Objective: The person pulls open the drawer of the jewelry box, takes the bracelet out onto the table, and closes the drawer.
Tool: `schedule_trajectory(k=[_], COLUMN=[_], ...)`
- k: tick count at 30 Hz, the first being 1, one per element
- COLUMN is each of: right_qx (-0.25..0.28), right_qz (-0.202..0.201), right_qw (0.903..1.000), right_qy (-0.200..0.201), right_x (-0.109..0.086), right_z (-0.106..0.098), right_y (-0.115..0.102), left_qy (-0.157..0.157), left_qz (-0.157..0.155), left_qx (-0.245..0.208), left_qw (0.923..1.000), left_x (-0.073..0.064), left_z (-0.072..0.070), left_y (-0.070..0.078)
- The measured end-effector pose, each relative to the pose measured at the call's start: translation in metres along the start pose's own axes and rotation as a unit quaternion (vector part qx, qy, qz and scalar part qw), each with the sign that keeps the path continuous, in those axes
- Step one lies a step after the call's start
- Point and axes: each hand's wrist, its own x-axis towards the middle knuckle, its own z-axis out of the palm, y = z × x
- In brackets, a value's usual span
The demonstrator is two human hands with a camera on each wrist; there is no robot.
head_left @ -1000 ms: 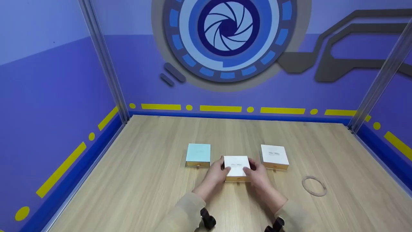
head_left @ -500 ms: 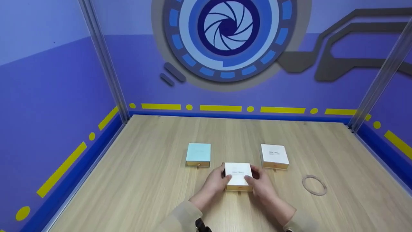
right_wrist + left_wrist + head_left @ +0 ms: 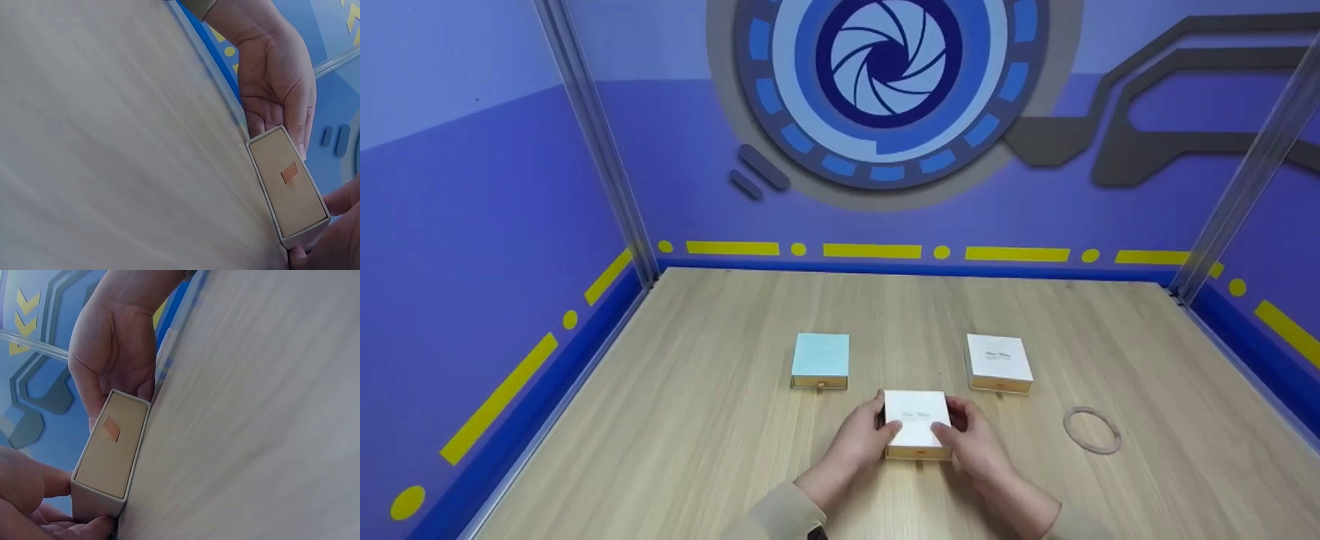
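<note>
My left hand point(image 3: 856, 436) and right hand point(image 3: 976, 444) grip a white drawer-style gift box point(image 3: 916, 406) from its two sides, thumbs on the lid. Faint lettering marks the top. In the left wrist view, the box's tan drawer front point(image 3: 107, 455) faces the camera, with a small orange pull tab point(image 3: 112, 428). The drawer sits flush in its sleeve. The right wrist view has the same drawer front point(image 3: 287, 197), and the box appears to be at or just above the wooden tabletop. Fingers at the box's far sides are partly hidden.
A light blue drawer box point(image 3: 820, 356) stands behind and left of the held one. Another white box point(image 3: 999, 360) is behind to the right. A thin greyish ring point(image 3: 1092, 430) lies on the wooden table point(image 3: 697, 420) at the right. Blue-purple walls point(image 3: 502, 187) enclose the table.
Both hands have brought the white box toward the front of the table, keeping hold of it. The other boxes and the ring have stayed in place.
</note>
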Motion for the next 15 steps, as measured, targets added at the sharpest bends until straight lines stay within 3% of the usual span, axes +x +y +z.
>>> schedule_trajectory(k=[15], right_qx=[-0.019], right_qz=[-0.026], right_qw=[0.9989], right_qy=[-0.035], right_x=[0.008], right_z=[-0.01], right_y=[0.004], left_qy=[0.005], left_qz=[-0.032], left_qx=[0.008], left_qw=[0.9995], left_x=[-0.001], left_z=[-0.003], left_y=[0.0])
